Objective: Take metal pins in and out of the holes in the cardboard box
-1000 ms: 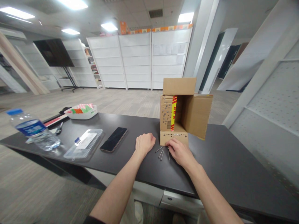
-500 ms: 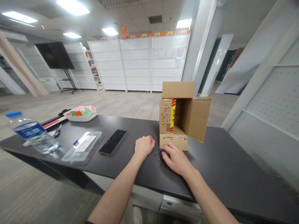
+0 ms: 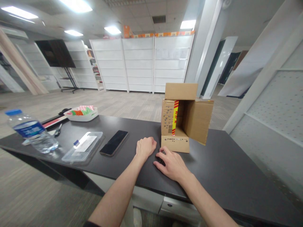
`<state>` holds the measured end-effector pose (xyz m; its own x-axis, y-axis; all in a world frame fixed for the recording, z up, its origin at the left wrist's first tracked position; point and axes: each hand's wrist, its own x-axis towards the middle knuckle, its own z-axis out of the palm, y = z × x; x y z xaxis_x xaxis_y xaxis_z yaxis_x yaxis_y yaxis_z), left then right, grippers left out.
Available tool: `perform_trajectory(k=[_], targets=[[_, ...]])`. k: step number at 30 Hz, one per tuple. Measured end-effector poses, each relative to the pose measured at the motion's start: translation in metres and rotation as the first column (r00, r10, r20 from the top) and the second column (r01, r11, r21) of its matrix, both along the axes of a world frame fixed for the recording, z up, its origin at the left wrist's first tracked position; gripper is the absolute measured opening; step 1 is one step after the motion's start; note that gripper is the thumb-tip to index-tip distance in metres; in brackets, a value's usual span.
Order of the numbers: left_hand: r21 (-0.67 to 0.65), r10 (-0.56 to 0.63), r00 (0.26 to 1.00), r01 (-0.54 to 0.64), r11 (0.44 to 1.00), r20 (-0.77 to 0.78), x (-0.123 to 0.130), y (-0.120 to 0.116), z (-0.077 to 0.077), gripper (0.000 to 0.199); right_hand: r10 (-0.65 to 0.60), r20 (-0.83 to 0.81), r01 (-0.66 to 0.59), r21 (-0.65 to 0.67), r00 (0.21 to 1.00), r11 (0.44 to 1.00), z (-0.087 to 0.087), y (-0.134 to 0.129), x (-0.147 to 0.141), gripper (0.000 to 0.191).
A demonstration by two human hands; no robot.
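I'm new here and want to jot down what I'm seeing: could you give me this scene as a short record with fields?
Left hand: curled into a fist; contents hidden
Right hand: thumb and fingers apart, over thin metal pieces, partly hidden
Box: open cardboard box, its lower flap pierced with holes
Left of the hands: phone, clear case, water bottle, white basket
Surface: dark table

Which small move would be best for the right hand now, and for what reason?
Probably, close the right hand gently on the nails: it is curved open over them, and they show only partly beneath it, just in front of the cardboard box.
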<state>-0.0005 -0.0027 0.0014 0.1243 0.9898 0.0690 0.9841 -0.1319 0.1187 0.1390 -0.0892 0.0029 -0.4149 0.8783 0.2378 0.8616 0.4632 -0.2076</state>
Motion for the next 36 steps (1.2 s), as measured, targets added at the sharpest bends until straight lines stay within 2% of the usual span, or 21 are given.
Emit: perform_trajectory(k=[10,21,26,31,36], targets=[[0.009,-0.014,1.000,0.015,1.000,-0.009,-0.001,-0.001,0.001,0.039,0.028,-0.038,-0.024,0.079,0.999,0.997,-0.006,0.003,0.003,0.006],[0.008,-0.008,1.000,0.008,1.000,-0.002,0.000,-0.001,0.001,0.039,0.026,-0.111,-0.010,0.139,0.994,0.990,-0.011,0.008,0.007,0.013],[-0.007,0.001,1.000,-0.001,1.000,0.004,0.000,-0.001,0.001,0.039,-0.132,-0.288,0.179,0.144,0.948,0.973,-0.014,0.014,0.012,0.019],[0.012,-0.013,1.000,0.013,1.000,-0.005,-0.001,0.000,-0.001,0.039,-0.286,-0.498,0.374,0.083,0.819,0.924,-0.024,0.027,0.024,0.019],[-0.009,-0.005,1.000,0.005,1.000,-0.002,0.000,0.001,-0.001,0.040,-0.450,-0.583,0.515,-0.063,0.676,0.855,-0.028,0.038,0.033,0.036]])
